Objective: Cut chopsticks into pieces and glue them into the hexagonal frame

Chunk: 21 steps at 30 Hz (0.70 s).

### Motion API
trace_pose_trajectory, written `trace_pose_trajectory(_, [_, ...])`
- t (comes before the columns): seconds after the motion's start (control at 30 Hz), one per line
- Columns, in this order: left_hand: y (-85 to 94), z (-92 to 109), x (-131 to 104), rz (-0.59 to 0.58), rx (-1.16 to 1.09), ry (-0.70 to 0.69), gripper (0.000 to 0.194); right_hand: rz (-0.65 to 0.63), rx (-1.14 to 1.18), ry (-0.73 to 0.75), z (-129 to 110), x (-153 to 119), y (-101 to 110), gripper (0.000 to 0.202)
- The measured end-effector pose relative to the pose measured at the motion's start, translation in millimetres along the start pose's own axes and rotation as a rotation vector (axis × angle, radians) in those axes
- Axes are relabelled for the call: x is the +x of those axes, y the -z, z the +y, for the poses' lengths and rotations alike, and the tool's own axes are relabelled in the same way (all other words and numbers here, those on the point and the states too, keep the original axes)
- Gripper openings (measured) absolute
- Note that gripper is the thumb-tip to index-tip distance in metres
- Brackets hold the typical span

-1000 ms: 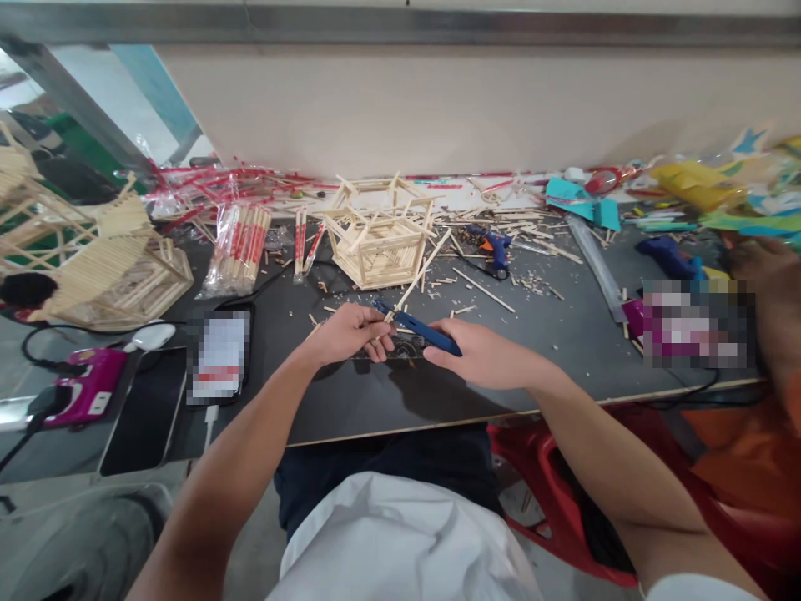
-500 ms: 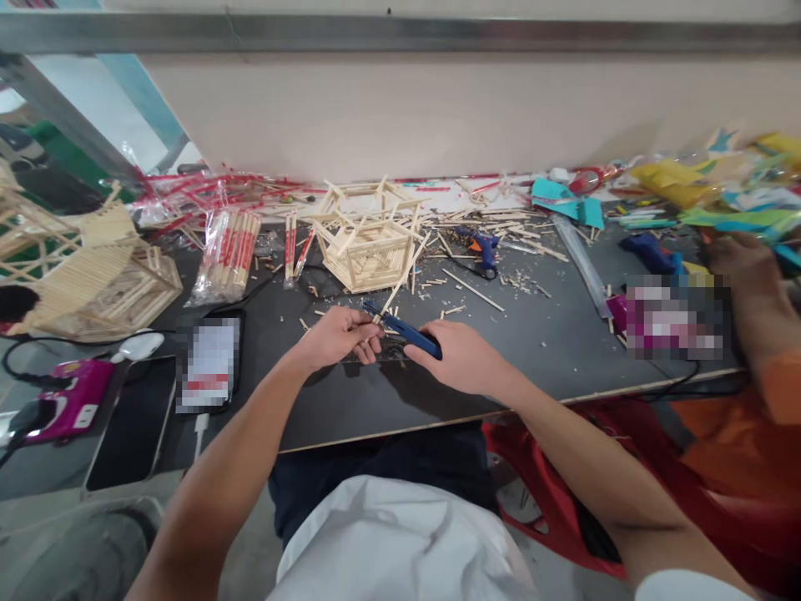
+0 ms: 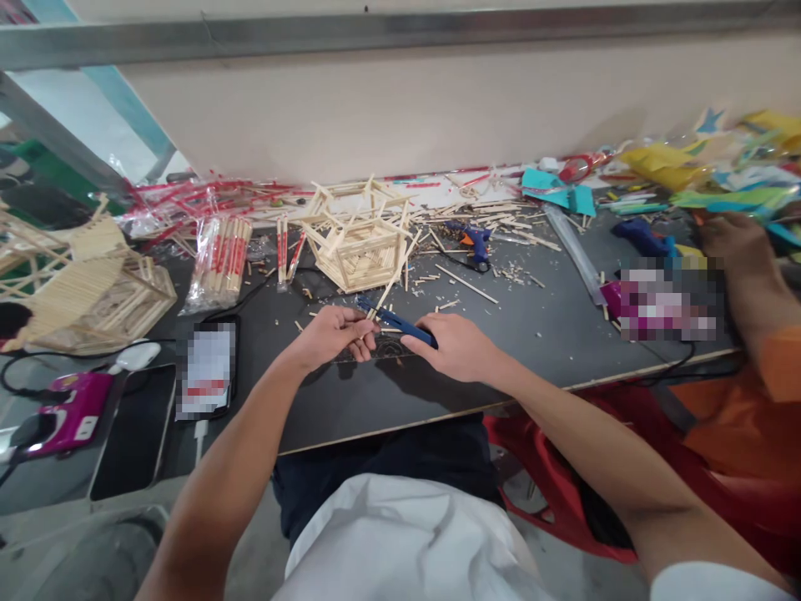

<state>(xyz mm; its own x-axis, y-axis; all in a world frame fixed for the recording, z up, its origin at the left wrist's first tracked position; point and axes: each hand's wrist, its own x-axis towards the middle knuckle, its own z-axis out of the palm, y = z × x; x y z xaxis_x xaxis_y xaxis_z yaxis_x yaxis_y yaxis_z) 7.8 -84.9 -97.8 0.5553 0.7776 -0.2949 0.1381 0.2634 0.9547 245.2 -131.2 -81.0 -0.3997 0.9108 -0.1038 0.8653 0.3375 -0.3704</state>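
My left hand (image 3: 341, 335) pinches the lower end of a thin wooden chopstick (image 3: 394, 280), which slants up and to the right. In my right hand (image 3: 460, 346) is a blue utility knife (image 3: 406, 325), its front end lying across the stick close to my left fingers. Whether the blade is cutting into the wood cannot be made out. Just beyond the stick's upper end stands a basket-like frame (image 3: 356, 250) built of wooden sticks.
Wrapped chopsticks (image 3: 219, 263) and a larger stick model (image 3: 106, 292) stand to the left, near two phones (image 3: 134, 430) and a magenta power strip (image 3: 72, 413). A blue glue gun (image 3: 476, 242) lies among stick scraps. Another person's arm (image 3: 751, 275) rests at the right.
The camera view has shifted slightly. Both hands keep their holds on the chopstick and the utility knife, with little visible movement between them.
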Motion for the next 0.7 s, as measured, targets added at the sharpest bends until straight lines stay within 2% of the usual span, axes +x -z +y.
trace_pose_trajectory(0.43, [-1.8,4.5,-0.7,0.016,-0.014,0.040,0.040,-0.004,-0.062,0.013,3.9,4.6,-6.7,0.053])
trace_pose_trajectory(0.7, [-1.8,0.2,-0.8,-0.012,-0.042,0.021,0.031,-0.033,-0.131,0.010,3.3,0.8,-4.3,0.051])
